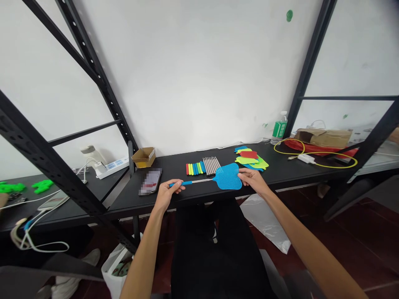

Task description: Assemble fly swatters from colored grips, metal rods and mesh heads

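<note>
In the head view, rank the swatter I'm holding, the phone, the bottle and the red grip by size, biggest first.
1. Swatter
2. Phone and bottle, too alike to rank
3. Red grip

One whole swatter (pixel 228 176); about eight grips (pixel 195 168), just one red; roughly eight rods (pixel 211 165), too tight to count surely; at least five overlapping loose heads (pixel 248 154), one red. One phone (pixel 151 181), one bottle (pixel 279 129), one yellow cable (pixel 338 167), one power strip (pixel 114 167).

White characters (pixel 281 128) are showing on the green label (pixel 277 130) of 1 clear bottle (pixel 283 118), but no text is coming through legibly.
</note>
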The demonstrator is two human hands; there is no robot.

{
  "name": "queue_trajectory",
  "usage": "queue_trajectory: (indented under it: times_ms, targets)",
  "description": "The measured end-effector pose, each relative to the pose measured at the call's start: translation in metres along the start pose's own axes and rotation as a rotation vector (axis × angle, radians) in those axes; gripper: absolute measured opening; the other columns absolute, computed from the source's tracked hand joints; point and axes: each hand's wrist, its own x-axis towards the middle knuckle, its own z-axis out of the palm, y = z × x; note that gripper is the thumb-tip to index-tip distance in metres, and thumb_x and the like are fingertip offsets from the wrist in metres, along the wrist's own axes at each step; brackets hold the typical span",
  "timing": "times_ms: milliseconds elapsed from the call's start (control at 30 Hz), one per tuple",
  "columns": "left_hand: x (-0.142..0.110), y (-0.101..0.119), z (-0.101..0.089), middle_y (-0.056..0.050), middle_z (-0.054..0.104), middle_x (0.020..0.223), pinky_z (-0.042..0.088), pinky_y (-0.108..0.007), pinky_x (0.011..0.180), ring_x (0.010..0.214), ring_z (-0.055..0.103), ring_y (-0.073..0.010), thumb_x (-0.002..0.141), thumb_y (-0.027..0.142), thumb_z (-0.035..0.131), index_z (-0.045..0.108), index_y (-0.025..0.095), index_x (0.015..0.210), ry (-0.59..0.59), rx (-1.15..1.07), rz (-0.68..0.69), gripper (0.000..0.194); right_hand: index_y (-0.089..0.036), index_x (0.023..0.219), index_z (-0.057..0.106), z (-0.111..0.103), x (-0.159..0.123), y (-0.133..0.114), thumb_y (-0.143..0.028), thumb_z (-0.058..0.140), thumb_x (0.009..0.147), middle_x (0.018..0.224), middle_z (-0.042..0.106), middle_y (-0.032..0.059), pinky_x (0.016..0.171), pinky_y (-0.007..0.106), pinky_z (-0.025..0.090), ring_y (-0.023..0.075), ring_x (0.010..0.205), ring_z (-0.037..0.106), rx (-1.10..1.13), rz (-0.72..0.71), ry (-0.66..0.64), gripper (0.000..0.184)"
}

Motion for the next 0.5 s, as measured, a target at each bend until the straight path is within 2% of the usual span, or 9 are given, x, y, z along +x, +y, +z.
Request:
queue_trajectory:
  times_ms: [67, 167, 300, 500]
  targets:
    - [0.0003, 0.0016, 0.0008, -0.009, 0.073, 0.071, 0.046, -0.025, 0.059, 0.059, 0.06, -0.0139, 0.078, 0.045, 0.073, 0.074, 0.012, 0.091, 0.021, -0.056, -0.019, 0.035, -0.017, 0.117, 0.067, 0.0009, -0.0014, -0.0021, -0.047, 0.07, 0.079, 0.058, 0.054, -0.0026, 0.047, 0.024, 0.033, 0.0122, 0.052, 0.047, 0.002, -0.02, -0.008, 0.048]
    - [0.0004, 0.0043, 0.0021, -0.009, 0.073, 0.069, 0.046, -0.024, 0.058, 0.057, 0.059, -0.0129, 0.078, 0.045, 0.073, 0.073, 0.011, 0.088, 0.04, -0.117, -0.036, 0.036, -0.022, 0.133, 0.057, 0.0013, -0.0035, -0.0043, -0.045, 0.068, 0.081, 0.079, 0.066, 0.0022, 0.046, 0.023, 0.034, 0.0121, 0.057, 0.051, 0.011, -0.043, -0.02, 0.058]
    - [0.0001, 0.0059, 0.0034, -0.009, 0.072, 0.069, 0.046, -0.024, 0.058, 0.057, 0.06, -0.0131, 0.079, 0.046, 0.072, 0.073, 0.011, 0.087, 0.025, -0.101, -0.045, 0.036, -0.023, 0.13, 0.061, 0.0002, -0.0041, -0.0018, -0.044, 0.067, 0.081, 0.106, 0.069, 0.0086, 0.047, 0.024, 0.037, 0.0129, 0.063, 0.055, -0.039, -0.07, -0.042, 0.053]
    - [0.0002, 0.0042, 0.0033, -0.007, 0.071, 0.066, 0.046, -0.022, 0.058, 0.057, 0.059, -0.0121, 0.082, 0.047, 0.068, 0.073, 0.011, 0.085, 0.016, -0.081, -0.021, 0.036, -0.019, 0.114, 0.072, -0.0008, -0.0025, 0.0036, -0.044, 0.065, 0.084, 0.088, 0.071, 0.0077, 0.047, 0.025, 0.037, 0.0143, 0.06, 0.054, -0.143, -0.097, -0.029, 0.04]
